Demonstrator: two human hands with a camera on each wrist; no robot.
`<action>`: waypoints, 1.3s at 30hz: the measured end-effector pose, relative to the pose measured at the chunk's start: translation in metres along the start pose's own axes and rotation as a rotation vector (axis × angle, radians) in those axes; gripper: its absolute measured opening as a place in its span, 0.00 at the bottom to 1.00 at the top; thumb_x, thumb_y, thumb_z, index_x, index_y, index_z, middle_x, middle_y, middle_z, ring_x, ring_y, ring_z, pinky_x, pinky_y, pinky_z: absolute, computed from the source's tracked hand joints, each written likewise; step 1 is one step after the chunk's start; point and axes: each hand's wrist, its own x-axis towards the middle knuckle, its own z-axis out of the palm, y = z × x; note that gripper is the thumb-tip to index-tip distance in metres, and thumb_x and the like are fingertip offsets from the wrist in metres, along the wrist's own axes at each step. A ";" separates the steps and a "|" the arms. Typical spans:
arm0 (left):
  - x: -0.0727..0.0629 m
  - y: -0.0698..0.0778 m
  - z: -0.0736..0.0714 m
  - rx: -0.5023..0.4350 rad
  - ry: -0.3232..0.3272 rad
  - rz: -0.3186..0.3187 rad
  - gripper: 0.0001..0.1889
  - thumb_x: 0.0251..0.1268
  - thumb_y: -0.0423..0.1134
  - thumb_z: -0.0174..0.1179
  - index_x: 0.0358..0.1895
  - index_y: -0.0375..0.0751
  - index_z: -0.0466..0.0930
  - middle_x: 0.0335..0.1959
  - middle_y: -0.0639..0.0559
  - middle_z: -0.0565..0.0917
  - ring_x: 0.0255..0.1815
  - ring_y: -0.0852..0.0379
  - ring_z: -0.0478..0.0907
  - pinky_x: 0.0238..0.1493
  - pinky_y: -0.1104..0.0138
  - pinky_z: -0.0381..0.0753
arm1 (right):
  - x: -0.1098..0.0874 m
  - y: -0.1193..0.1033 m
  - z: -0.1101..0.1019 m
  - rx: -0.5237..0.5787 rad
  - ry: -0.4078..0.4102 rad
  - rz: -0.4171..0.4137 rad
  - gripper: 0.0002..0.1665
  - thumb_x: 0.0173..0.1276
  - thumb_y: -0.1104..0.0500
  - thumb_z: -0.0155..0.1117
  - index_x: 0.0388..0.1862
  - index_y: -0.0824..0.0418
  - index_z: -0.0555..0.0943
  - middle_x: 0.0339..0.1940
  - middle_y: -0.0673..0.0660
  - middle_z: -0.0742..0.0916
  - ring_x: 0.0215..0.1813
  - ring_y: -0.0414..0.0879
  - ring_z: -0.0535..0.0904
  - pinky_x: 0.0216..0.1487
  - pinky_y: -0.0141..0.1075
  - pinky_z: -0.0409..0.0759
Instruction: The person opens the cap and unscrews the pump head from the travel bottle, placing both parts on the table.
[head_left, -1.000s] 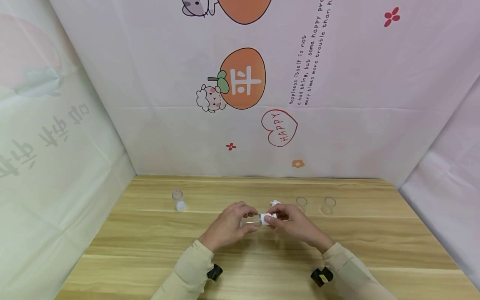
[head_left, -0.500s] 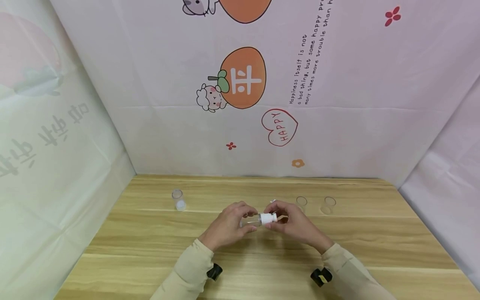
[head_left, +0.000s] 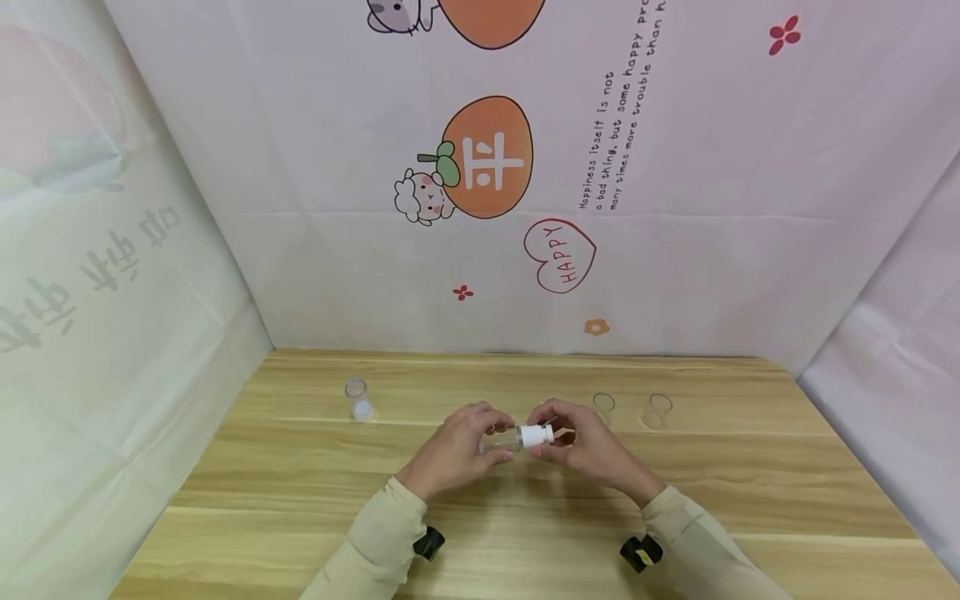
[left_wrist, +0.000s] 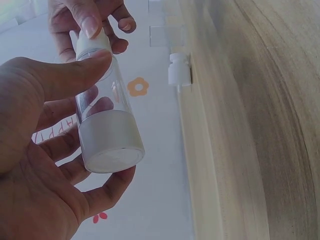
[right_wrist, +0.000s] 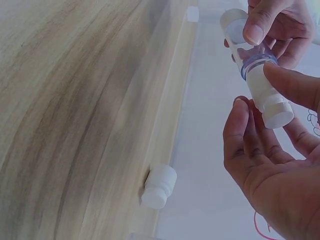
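Observation:
In the head view my left hand (head_left: 459, 447) grips a clear bottle (head_left: 501, 442) that lies nearly level above the table. The left wrist view shows its white base (left_wrist: 112, 142), with the thumb across the clear wall near the neck. My right hand (head_left: 592, 446) holds the white pump top (head_left: 536, 436) at the bottle's right end, thumb on the near side and fingers on the far side. From the right wrist, the pump top (right_wrist: 267, 92) sits in line with the bottle's neck, its narrower end facing that palm.
A second white pump top (right_wrist: 160, 185) rests on the wooden table (head_left: 315, 500) beyond the right hand. Two clear caps (head_left: 603, 403) (head_left: 658, 410) stand at the back right. A clear bottle with a white base (head_left: 357, 392) stands back left. Printed cloth (head_left: 337, 283) hangs behind.
The right thumb has shifted down off the pump top's front, so more of its white side shows. The spare pump top behind the right hand has become hidden. My left hand stays put.

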 end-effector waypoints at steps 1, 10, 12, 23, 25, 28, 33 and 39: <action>0.000 0.000 0.000 -0.002 -0.001 0.000 0.17 0.63 0.37 0.73 0.53 0.37 0.84 0.44 0.47 0.84 0.44 0.48 0.79 0.45 0.65 0.79 | 0.000 0.000 0.000 0.001 0.000 0.002 0.17 0.63 0.67 0.75 0.49 0.63 0.80 0.45 0.58 0.84 0.43 0.51 0.83 0.44 0.42 0.85; 0.000 0.000 0.001 -0.011 0.000 -0.006 0.17 0.63 0.37 0.72 0.53 0.36 0.83 0.44 0.46 0.83 0.44 0.49 0.79 0.44 0.65 0.79 | 0.001 0.005 -0.001 -0.016 -0.003 0.004 0.19 0.62 0.68 0.75 0.50 0.63 0.80 0.46 0.58 0.84 0.44 0.54 0.83 0.44 0.43 0.85; 0.000 0.000 0.001 -0.009 0.001 -0.005 0.17 0.63 0.37 0.72 0.53 0.37 0.83 0.44 0.47 0.83 0.44 0.50 0.79 0.44 0.65 0.79 | 0.001 0.004 -0.001 -0.012 -0.005 0.015 0.19 0.62 0.67 0.75 0.51 0.62 0.80 0.46 0.57 0.84 0.45 0.56 0.83 0.44 0.43 0.85; 0.000 0.000 0.000 0.019 0.014 0.006 0.17 0.63 0.38 0.73 0.53 0.39 0.84 0.44 0.50 0.83 0.44 0.50 0.79 0.46 0.65 0.79 | -0.001 0.001 -0.004 -0.060 -0.030 0.130 0.22 0.73 0.49 0.68 0.55 0.64 0.82 0.40 0.55 0.85 0.40 0.50 0.81 0.38 0.36 0.81; 0.000 0.000 0.000 0.028 0.014 0.005 0.16 0.63 0.38 0.73 0.52 0.40 0.84 0.44 0.52 0.83 0.44 0.51 0.79 0.46 0.66 0.79 | -0.001 0.001 -0.003 -0.033 -0.051 0.162 0.23 0.75 0.48 0.64 0.55 0.65 0.81 0.39 0.58 0.86 0.40 0.53 0.82 0.37 0.38 0.82; 0.000 0.000 0.001 0.039 0.014 0.002 0.16 0.62 0.38 0.73 0.52 0.40 0.84 0.44 0.52 0.83 0.44 0.51 0.80 0.46 0.66 0.79 | 0.000 -0.001 -0.003 0.020 -0.070 0.184 0.23 0.78 0.48 0.60 0.54 0.68 0.81 0.40 0.63 0.87 0.41 0.60 0.84 0.38 0.44 0.85; 0.001 0.000 0.001 0.041 0.009 -0.005 0.17 0.62 0.38 0.73 0.53 0.39 0.84 0.44 0.51 0.83 0.44 0.51 0.79 0.46 0.66 0.79 | 0.000 -0.003 -0.003 0.058 -0.062 0.196 0.21 0.79 0.51 0.59 0.52 0.70 0.81 0.38 0.65 0.87 0.40 0.63 0.84 0.37 0.50 0.86; 0.000 0.001 0.001 0.026 0.001 -0.012 0.18 0.63 0.38 0.73 0.54 0.39 0.84 0.44 0.53 0.83 0.45 0.51 0.79 0.46 0.65 0.79 | 0.000 -0.005 -0.002 0.062 -0.044 0.193 0.19 0.77 0.53 0.63 0.52 0.68 0.82 0.37 0.63 0.87 0.38 0.59 0.83 0.35 0.44 0.85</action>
